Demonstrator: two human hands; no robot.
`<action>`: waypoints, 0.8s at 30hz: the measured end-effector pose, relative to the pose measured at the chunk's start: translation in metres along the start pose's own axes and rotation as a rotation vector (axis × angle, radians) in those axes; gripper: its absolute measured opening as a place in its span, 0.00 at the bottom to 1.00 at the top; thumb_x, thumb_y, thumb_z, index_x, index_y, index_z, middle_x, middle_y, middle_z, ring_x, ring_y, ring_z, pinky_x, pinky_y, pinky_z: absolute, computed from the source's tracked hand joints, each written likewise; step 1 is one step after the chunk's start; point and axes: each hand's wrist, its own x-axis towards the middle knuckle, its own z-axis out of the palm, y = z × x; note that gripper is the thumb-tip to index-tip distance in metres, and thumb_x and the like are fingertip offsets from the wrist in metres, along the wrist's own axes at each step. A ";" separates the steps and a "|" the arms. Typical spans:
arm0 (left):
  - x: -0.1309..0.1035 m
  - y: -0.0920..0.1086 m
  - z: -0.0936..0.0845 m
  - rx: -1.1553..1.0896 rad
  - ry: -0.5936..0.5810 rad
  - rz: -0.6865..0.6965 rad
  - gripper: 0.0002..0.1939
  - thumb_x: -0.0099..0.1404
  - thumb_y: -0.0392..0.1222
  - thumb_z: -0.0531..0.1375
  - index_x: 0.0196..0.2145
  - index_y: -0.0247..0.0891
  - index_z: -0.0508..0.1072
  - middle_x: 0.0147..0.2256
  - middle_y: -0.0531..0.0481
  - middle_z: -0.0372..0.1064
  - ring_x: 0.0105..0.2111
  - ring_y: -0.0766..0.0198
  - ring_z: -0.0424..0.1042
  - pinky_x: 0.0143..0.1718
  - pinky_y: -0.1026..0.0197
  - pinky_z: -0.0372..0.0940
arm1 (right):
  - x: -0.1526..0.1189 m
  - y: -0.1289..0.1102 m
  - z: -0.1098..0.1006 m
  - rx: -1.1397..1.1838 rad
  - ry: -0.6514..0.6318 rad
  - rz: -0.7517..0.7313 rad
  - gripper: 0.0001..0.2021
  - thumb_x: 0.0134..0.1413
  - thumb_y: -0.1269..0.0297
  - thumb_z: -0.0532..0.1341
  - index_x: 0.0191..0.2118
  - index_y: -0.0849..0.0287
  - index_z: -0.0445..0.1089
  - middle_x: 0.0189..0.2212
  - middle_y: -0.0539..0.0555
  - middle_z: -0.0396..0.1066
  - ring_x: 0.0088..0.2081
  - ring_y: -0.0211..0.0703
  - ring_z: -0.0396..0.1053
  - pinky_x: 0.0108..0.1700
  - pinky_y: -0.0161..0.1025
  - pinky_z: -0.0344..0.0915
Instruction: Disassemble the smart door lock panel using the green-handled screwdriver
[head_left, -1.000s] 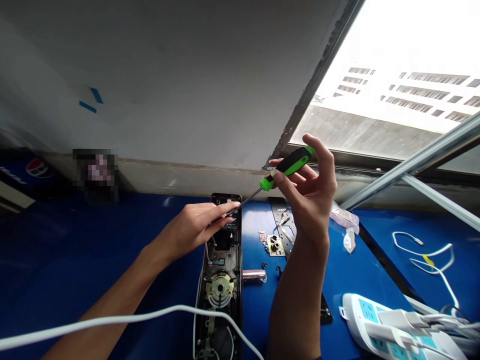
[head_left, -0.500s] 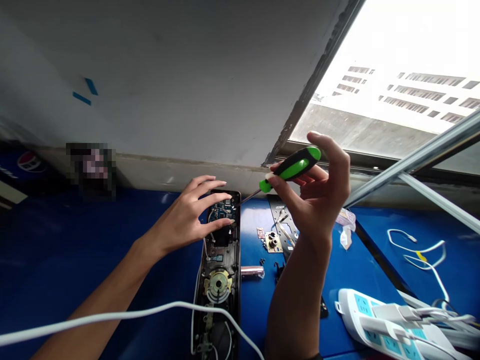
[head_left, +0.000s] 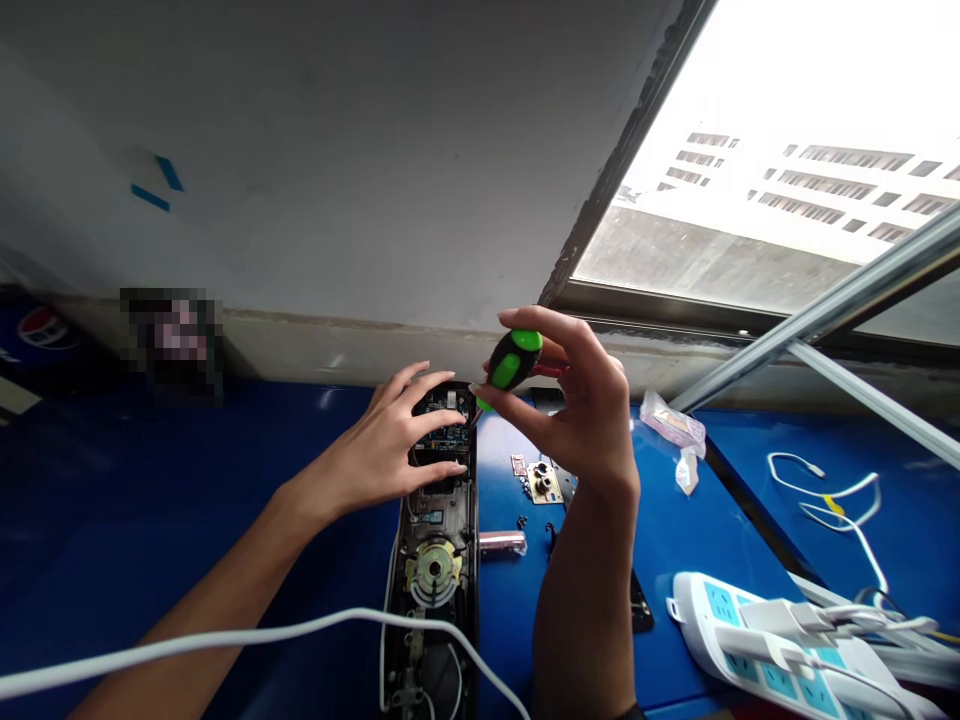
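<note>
A long black device casing [head_left: 469,560] lies lengthwise on the blue table, its inside showing. A circuit board [head_left: 444,437] sits near its far end and a round speaker-like part [head_left: 434,571] lies lower down. Over the board, my left hand [head_left: 382,440] is spread with fingers apart, fingertips reaching the casing's right side. My right hand [head_left: 574,400] grips a green and black screwdriver [head_left: 514,361], whose shaft slants down to the casing's upper right edge; the tip's exact contact is too small to tell.
Right of the casing lie a small metal-plated part [head_left: 544,483], screws and a pinkish wrapped cylinder [head_left: 503,543]. A white power strip [head_left: 765,650] with plugs stands at lower right. One white cable [head_left: 300,630] crosses the foreground. A wall [head_left: 337,350] borders the table's back.
My right hand has moved left and slightly down with the screwdriver, which now stands steeper near the casing. My left hand has shifted slightly, still spread.
</note>
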 end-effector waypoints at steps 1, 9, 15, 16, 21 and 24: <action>0.000 0.000 0.001 -0.006 0.001 -0.001 0.26 0.66 0.61 0.66 0.57 0.49 0.77 0.72 0.45 0.52 0.74 0.36 0.44 0.69 0.30 0.57 | 0.000 0.000 0.000 -0.006 -0.007 -0.001 0.24 0.58 0.71 0.68 0.58 0.46 0.71 0.50 0.47 0.78 0.42 0.42 0.80 0.45 0.42 0.81; 0.000 -0.004 0.004 -0.044 -0.019 0.004 0.26 0.67 0.60 0.66 0.58 0.47 0.77 0.73 0.43 0.49 0.73 0.37 0.46 0.70 0.32 0.58 | 0.000 0.004 0.003 -0.114 -0.014 -0.029 0.24 0.60 0.67 0.69 0.61 0.43 0.70 0.56 0.48 0.76 0.47 0.44 0.79 0.47 0.42 0.80; 0.002 -0.009 0.008 -0.087 -0.032 0.003 0.25 0.68 0.59 0.66 0.58 0.46 0.76 0.72 0.42 0.50 0.72 0.41 0.50 0.70 0.36 0.58 | 0.002 0.000 0.003 0.058 -0.064 0.032 0.19 0.68 0.65 0.61 0.63 0.48 0.71 0.57 0.51 0.76 0.55 0.49 0.77 0.51 0.47 0.79; 0.003 -0.010 0.009 -0.091 -0.033 -0.001 0.25 0.68 0.59 0.65 0.58 0.46 0.77 0.72 0.41 0.51 0.72 0.40 0.51 0.70 0.36 0.58 | 0.002 0.000 0.002 0.114 -0.075 0.051 0.19 0.70 0.65 0.58 0.63 0.50 0.71 0.57 0.52 0.76 0.56 0.50 0.76 0.53 0.48 0.79; 0.002 -0.013 0.011 -0.126 -0.025 -0.019 0.27 0.67 0.62 0.65 0.59 0.49 0.76 0.72 0.43 0.51 0.72 0.39 0.52 0.70 0.34 0.57 | 0.003 0.003 0.001 0.037 0.027 0.061 0.14 0.64 0.65 0.66 0.54 0.47 0.78 0.48 0.51 0.79 0.48 0.46 0.78 0.49 0.46 0.79; 0.002 -0.013 0.012 -0.133 -0.032 -0.020 0.27 0.68 0.61 0.64 0.59 0.49 0.76 0.72 0.44 0.51 0.72 0.40 0.51 0.71 0.35 0.56 | 0.003 0.006 0.001 -0.033 0.069 0.057 0.12 0.64 0.63 0.66 0.52 0.46 0.79 0.47 0.52 0.76 0.46 0.45 0.76 0.46 0.46 0.79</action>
